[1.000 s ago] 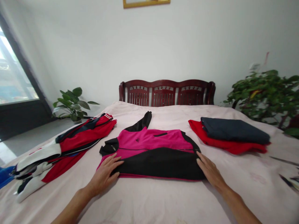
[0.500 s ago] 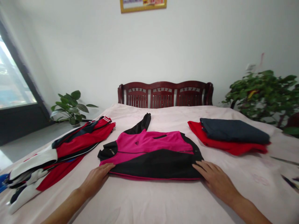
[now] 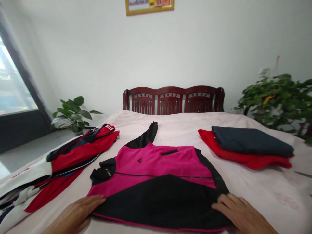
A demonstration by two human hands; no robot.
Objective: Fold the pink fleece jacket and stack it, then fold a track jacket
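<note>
Hands, apart: left hand [image 3: 78, 209] on shoulder end of jacket [image 3: 158, 165]; right hand [image 3: 241, 212] on its hem end; grip unclear. Bed [image 3: 180, 130], left edge: heaped clothes [image 3: 80, 152]. Mid-width: jacket, magenta and black, laid flat. Towards right edge: folded navy garment [image 3: 251, 140] atop red garment [image 3: 258, 160].

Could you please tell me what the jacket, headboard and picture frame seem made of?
The jacket looks like matte knit fabric, probably synthetic: its surface is smooth and dull. The headboard seems to be varnished wood, given its dark red sheen and slatted panels. The picture frame has a gold-coloured finish, but whether it is wood, plastic or metal I cannot tell.
</note>
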